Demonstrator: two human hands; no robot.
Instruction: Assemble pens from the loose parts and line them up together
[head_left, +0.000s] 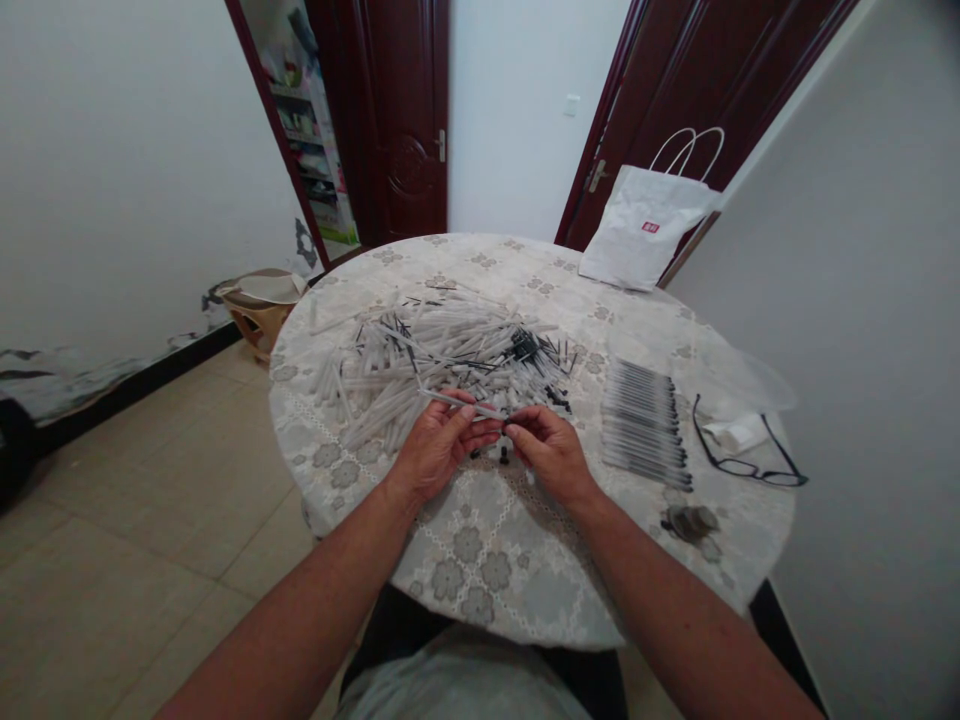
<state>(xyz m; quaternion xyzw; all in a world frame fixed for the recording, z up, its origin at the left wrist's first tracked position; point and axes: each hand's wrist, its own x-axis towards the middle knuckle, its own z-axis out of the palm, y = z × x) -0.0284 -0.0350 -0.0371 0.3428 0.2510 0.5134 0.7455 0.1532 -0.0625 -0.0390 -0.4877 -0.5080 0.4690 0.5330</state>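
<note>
My left hand [442,440] is closed around a thin translucent plastic tube [480,410], pen-like, that slants down to the right. At the tube's right end, my right hand [550,452] is closed in a pinch on a small black end piece, partly hidden by the fingertips. Just below the fingers, a small black cap [504,455] stands on the tablecloth. Beyond both hands spreads a heap of loose translucent tubes [390,370]. Thin black rods lie among them, with a cluster of black pieces [525,345] toward its right side.
Right of my hands, similar tubes with black ends [645,425] lie in a neat row on the round table's patterned cloth [465,570]. Farther right are black-framed glasses [739,467] and a dark grey object [690,522]. A white paper bag [645,225] stands at the back right.
</note>
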